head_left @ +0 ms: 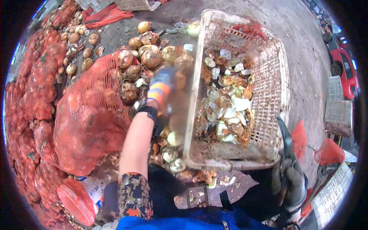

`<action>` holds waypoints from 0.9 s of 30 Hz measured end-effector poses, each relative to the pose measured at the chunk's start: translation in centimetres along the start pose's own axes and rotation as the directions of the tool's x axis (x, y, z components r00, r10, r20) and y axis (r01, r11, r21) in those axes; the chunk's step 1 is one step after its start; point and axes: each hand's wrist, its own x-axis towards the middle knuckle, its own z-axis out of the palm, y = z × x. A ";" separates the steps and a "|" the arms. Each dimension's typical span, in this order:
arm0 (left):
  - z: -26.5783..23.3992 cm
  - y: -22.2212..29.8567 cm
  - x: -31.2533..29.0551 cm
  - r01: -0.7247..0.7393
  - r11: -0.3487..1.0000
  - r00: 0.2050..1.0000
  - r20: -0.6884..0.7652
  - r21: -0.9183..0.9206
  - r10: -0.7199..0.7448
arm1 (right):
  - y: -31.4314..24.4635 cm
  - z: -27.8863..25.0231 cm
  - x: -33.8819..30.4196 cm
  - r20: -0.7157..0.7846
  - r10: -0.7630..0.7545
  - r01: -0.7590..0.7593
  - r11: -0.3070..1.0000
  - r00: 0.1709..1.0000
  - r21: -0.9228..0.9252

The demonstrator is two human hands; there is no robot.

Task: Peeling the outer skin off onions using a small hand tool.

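My left hand (164, 78), in a grey-blue glove with orange and yellow bands at the cuff, reaches into a heap of onions (150, 58). Motion smears its fingers, so I cannot tell whether it grips one. The heap spills out from a large red mesh sack (90, 119) to the left. Low on the right, my right hand (294, 182) wears a grey glove and is closed around a knife (284, 132). Its dark blade points up beside the crate's near right corner. The dirty white plastic crate (285, 80) holds onion skins and trimmings (230, 107).
More filled red mesh sacks (42, 76) line the left side. Loose onions (71, 69) lie on the ground behind the sack. Empty red netting (107, 16) lies at the back. Stacked crates (339, 115) and a red vehicle (344, 69) stand far right. Scraps (207, 177) lie below the crate.
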 end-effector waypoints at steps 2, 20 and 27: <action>3.2 -0.4 1.6 0.035 0.994 0.998 -0.053 -0.106 -0.041 | -0.5 0.6 0.1 -0.020 0.098 -0.097 0.994 0.995 0.060; 4.8 4.1 3.7 0.343 0.893 0.931 -0.019 -0.291 -0.364 | -2.4 1.8 -0.1 -0.189 0.243 -0.202 0.956 0.952 0.213; 4.9 2.9 1.2 0.180 0.915 0.983 0.025 -0.362 -0.183 | -2.0 1.9 -1.3 -0.162 0.069 -0.039 0.982 0.984 0.184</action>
